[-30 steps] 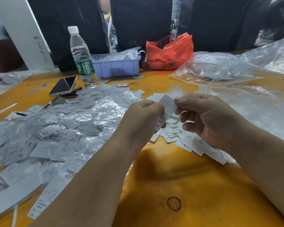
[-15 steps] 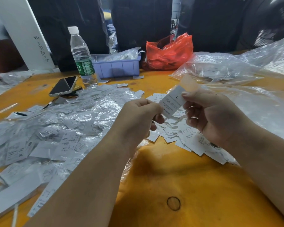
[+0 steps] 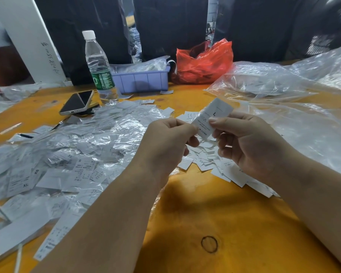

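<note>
- Just above the orange worktop (image 3: 205, 213), in the head view, both hands hold up one white label (image 3: 211, 119) printed with a large L. It is tilted toward the camera, probably so its size can be read.
- The left hand (image 3: 165, 142) pinches the label's lower left edge with curled fingers. The right hand (image 3: 250, 142) pinches its right side between thumb and forefinger.
- Directly beneath the hands lies a heap of loose labels (image 3: 205, 156), within easy reach, likely the stock being sorted.
- To the left spreads a wide pile of wrapped labels (image 3: 67, 154) in crinkled clear film, some marked XS, S and XL.
- Further back, apart from the working area, are a water bottle (image 3: 98, 66), a phone (image 3: 77, 102), a purple tray (image 3: 142, 79), a red bag (image 3: 203, 62) and, to the right, clear plastic bags (image 3: 274, 81).
</note>
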The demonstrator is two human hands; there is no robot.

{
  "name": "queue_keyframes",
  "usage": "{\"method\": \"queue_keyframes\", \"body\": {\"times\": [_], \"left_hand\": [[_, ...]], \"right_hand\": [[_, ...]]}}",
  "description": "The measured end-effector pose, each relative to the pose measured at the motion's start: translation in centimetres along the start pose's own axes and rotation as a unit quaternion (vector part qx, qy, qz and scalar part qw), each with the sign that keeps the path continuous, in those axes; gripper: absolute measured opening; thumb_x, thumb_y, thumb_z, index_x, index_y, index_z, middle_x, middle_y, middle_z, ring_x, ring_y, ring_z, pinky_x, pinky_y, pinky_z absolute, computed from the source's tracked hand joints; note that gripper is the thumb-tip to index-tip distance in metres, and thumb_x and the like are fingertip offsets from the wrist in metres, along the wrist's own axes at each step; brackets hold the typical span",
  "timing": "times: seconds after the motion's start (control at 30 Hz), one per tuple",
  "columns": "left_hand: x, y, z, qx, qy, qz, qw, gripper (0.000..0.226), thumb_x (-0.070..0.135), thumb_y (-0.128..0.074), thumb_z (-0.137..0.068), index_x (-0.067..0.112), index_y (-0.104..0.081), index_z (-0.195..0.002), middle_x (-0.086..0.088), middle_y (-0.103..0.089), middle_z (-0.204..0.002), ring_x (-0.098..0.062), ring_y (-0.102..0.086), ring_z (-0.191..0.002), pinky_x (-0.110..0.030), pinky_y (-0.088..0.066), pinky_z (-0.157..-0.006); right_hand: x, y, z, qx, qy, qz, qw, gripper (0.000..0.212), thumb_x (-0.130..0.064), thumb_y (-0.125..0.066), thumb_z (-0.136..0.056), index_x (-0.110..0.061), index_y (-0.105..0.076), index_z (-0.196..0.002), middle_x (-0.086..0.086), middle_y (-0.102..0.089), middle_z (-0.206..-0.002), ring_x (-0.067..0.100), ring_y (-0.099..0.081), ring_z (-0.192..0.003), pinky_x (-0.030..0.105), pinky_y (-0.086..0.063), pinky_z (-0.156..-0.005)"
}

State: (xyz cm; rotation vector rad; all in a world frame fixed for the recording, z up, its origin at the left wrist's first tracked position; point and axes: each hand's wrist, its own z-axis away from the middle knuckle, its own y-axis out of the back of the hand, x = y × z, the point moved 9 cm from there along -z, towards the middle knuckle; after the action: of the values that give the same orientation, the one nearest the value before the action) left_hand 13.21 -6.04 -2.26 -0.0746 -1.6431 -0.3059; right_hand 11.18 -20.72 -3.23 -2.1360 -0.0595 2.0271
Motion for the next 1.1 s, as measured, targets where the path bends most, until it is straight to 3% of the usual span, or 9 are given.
{"method": "queue_keyframes", "body": {"times": [0.1,0.27,0.4,0.53,0.67,0.87,1.0,1.1], "left_hand": [[-0.1,0.0,0.1,0.001,0.001,0.005,1.0,0.016,0.019,-0.065,-0.09,0.017,-0.07,-0.075,0.007,-0.065,-0.058,-0.006,-0.047,-0.048,-0.019,-0.038,-0.047],[-0.2,0.1,0.1,0.004,0.008,0.021,1.0,0.014,0.023,-0.069,-0.089,0.019,-0.07,-0.076,0.006,-0.066,-0.059,-0.007,-0.048,-0.05,-0.025,-0.039,-0.054],[-0.2,0.1,0.1,0.001,0.007,0.028,1.0,0.014,0.025,-0.071,-0.087,0.02,-0.07,-0.074,0.005,-0.068,-0.062,-0.006,-0.048,-0.05,-0.027,-0.039,-0.055],[-0.4,0.4,0.0,0.006,0.013,0.036,0.999,0.01,0.027,-0.072,-0.086,0.019,-0.072,-0.079,0.005,-0.069,-0.064,-0.007,-0.048,-0.05,-0.024,-0.038,-0.051],[-0.5,0.0,-0.1,-0.012,0.03,0.068,0.997,0.008,0.013,-0.065,-0.09,0.018,-0.072,-0.089,0.0,-0.07,-0.066,-0.008,-0.05,-0.05,-0.017,-0.036,-0.042],[-0.3,-0.1,-0.2,-0.015,0.012,0.058,0.998,0.016,0.014,-0.065,-0.09,0.018,-0.071,-0.077,0.001,-0.067,-0.064,-0.008,-0.047,-0.05,-0.02,-0.036,-0.045],[-0.1,0.7,-0.2,0.011,0.015,0.052,0.998,0.016,0.02,-0.069,-0.087,0.017,-0.069,-0.072,0.005,-0.061,-0.057,-0.008,-0.045,-0.049,-0.022,-0.035,-0.047],[1.1,2.5,-0.1,0.075,-0.034,0.029,0.996,0.014,0.024,-0.071,-0.083,0.015,-0.067,-0.073,0.011,-0.057,-0.054,-0.007,-0.045,-0.051,-0.024,-0.036,-0.054]], "right_hand": [[0.2,-0.2,0.0,-0.002,-0.004,0.004,1.0,0.014,-0.014,-0.067,-0.086,-0.005,-0.069,-0.096,-0.001,-0.056,-0.059,0.009,-0.048,-0.048,0.02,-0.041,-0.043],[0.3,-0.3,0.0,-0.005,-0.004,-0.002,1.0,0.008,-0.015,-0.07,-0.081,-0.009,-0.069,-0.087,-0.001,-0.058,-0.059,0.01,-0.049,-0.049,0.021,-0.042,-0.043],[0.3,-0.3,0.0,-0.01,-0.008,-0.007,1.0,0.018,-0.021,-0.074,-0.069,-0.011,-0.068,-0.082,0.0,-0.058,-0.06,0.01,-0.049,-0.049,0.022,-0.041,-0.043],[0.0,0.0,0.0,-0.002,-0.005,-0.016,1.0,0.014,-0.017,-0.072,-0.076,-0.009,-0.069,-0.087,0.0,-0.057,-0.06,0.009,-0.049,-0.049,0.021,-0.041,-0.042],[0.1,0.1,0.0,-0.001,-0.01,-0.017,1.0,0.025,-0.019,-0.073,-0.071,-0.007,-0.07,-0.093,0.0,-0.058,-0.06,0.009,-0.049,-0.049,0.021,-0.042,-0.043],[0.5,-0.5,0.0,-0.027,-0.023,-0.002,0.999,0.037,-0.028,-0.073,-0.06,-0.009,-0.067,-0.091,-0.001,-0.059,-0.06,0.009,-0.05,-0.049,0.02,-0.042,-0.044],[0.6,-0.6,0.1,-0.031,-0.036,-0.01,0.999,0.025,-0.026,-0.076,-0.06,-0.013,-0.066,-0.079,0.001,-0.059,-0.063,0.011,-0.05,-0.05,0.022,-0.042,-0.043],[-0.2,0.5,0.0,0.009,-0.008,0.025,1.0,0.009,-0.017,-0.074,-0.075,-0.014,-0.067,-0.08,-0.001,-0.059,-0.064,0.01,-0.051,-0.052,0.023,-0.044,-0.045]]}}
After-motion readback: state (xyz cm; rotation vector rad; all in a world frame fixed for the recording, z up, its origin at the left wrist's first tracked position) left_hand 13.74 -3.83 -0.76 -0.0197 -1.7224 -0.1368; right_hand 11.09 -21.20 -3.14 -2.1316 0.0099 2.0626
